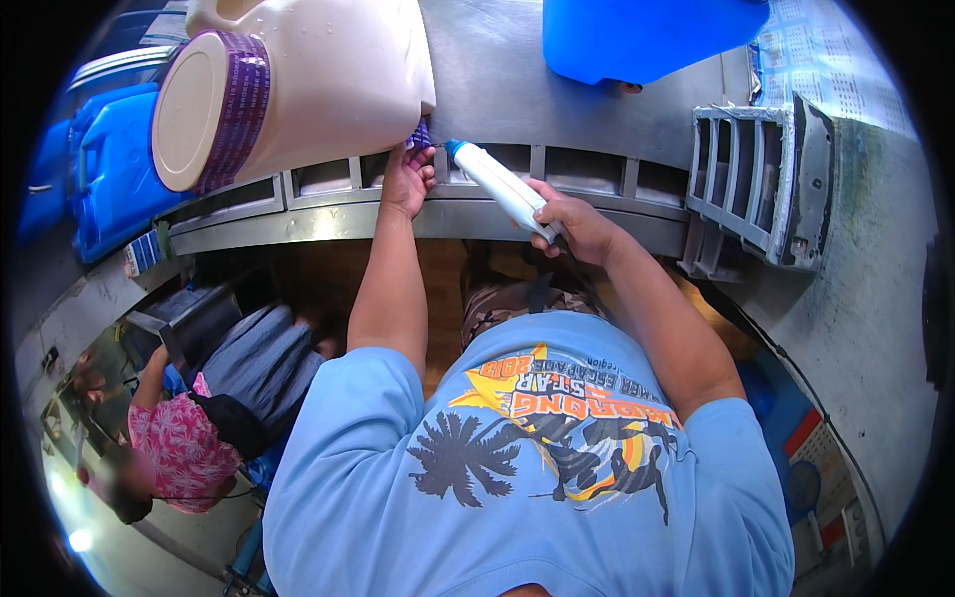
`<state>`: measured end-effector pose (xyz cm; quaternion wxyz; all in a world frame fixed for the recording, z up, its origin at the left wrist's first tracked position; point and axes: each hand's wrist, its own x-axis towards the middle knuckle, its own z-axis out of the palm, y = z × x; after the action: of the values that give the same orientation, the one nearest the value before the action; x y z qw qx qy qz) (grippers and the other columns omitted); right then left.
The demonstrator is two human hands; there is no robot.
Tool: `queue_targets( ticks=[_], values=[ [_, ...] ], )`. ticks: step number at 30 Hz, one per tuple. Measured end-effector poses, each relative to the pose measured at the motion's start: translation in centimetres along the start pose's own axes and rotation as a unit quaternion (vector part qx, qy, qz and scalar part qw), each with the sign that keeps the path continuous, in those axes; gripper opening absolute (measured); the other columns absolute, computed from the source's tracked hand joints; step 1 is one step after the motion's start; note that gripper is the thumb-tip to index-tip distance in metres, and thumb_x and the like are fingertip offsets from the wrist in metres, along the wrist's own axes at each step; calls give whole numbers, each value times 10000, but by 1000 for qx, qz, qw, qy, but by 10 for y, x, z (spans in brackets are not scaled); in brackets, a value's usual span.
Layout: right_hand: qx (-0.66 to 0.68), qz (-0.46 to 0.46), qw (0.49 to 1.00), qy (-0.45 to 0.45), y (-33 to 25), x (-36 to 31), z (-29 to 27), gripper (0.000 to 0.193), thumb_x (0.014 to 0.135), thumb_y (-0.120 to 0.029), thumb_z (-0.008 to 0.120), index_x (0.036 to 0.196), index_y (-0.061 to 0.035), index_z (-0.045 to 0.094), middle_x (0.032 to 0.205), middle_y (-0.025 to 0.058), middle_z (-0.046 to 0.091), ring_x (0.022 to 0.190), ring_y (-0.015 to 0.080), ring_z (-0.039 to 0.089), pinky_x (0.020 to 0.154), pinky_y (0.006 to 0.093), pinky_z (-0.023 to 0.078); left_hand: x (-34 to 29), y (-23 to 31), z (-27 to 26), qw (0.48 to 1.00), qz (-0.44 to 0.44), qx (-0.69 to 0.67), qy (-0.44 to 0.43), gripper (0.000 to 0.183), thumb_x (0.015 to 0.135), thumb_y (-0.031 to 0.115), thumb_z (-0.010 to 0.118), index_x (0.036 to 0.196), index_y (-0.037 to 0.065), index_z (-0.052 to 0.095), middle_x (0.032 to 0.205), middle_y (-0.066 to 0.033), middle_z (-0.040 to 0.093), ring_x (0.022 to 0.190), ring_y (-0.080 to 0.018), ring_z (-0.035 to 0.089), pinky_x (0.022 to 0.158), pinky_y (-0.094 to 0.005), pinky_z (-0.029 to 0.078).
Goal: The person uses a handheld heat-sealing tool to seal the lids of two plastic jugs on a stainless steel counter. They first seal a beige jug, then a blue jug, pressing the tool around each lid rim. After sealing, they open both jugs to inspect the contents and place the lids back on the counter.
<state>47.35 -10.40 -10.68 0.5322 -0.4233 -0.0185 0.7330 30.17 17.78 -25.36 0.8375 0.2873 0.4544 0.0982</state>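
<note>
A big cream-coloured plastic jug [338, 90] lies on the metal counter at the upper left. Its wide round lid [189, 111] faces left, ringed by a purple printed seal band [242, 109]. At the jug's lower right corner, my left hand [406, 181] has its fingers curled around a small piece of purple printed film [419, 135]. My right hand [569, 221] grips the rear of a long white tool [497, 187] with a blue tip; its exact kind is unclear. That tip points up and left, toward the film and apart from it.
On the counter [487, 60] stands a blue container [647, 35] at the back right. Blue jerrycans [119, 169] sit at the far left. A metal slatted frame [741, 179] is fixed on the right. Behind at lower left is a person in a pink patterned shirt [184, 438].
</note>
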Motion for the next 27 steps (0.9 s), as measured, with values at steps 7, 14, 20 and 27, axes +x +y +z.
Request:
queue_targets(
  ticks=[7,14,20,27],
  values=[
    [-41,-7,999,27,-11,19,1,716,912,-269,581,1554,-147,289,1075,75,608,683,85,547,522,213,409,18,2,0,990,19,101,100,648,851,759,604,1101,161,604,913,-23,679,633,-123,554,594,-316,423],
    [-85,-2,992,90,-15,39,2,723,833,-245,742,1452,-136,384,1027,55,589,657,85,523,523,236,397,19,4,9,997,-9,35,68,681,840,737,614,1045,89,654,911,-53,690,750,-185,600,690,-349,472],
    [-90,-21,988,127,-13,45,4,702,817,-243,766,1423,-114,436,996,41,583,687,99,555,570,256,443,13,4,26,993,-23,-62,99,610,827,632,699,1018,56,633,920,-72,666,811,-236,614,817,-412,501],
    [-112,-13,983,147,-13,44,3,682,825,-278,756,1418,-127,455,1048,42,603,728,106,579,601,261,465,19,-2,33,982,-30,-145,119,653,793,637,723,1062,58,585,1011,-98,602,944,-267,576,891,-449,480]
  ],
)
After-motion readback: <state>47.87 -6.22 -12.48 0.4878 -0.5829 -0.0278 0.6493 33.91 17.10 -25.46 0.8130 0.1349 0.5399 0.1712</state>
